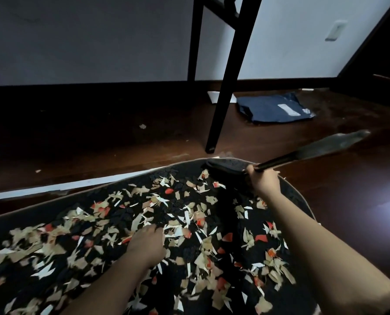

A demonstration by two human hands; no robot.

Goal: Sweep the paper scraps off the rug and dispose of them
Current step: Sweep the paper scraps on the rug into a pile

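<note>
Gripping the handle of a dark hand broom (303, 155) in my right hand (263, 183), I am holding its bristles out over the wooden floor (325, 189) beyond the black rug (212, 171). My left hand (147, 243) is resting flat, fingers relaxed, among the paper scraps (189, 214) littering the rug.

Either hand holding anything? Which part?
Right hand grips the dark hand brush by its thin black handle, just behind the bristle head. Left hand holds nothing; it rests on the scrap-covered black rug.
</note>
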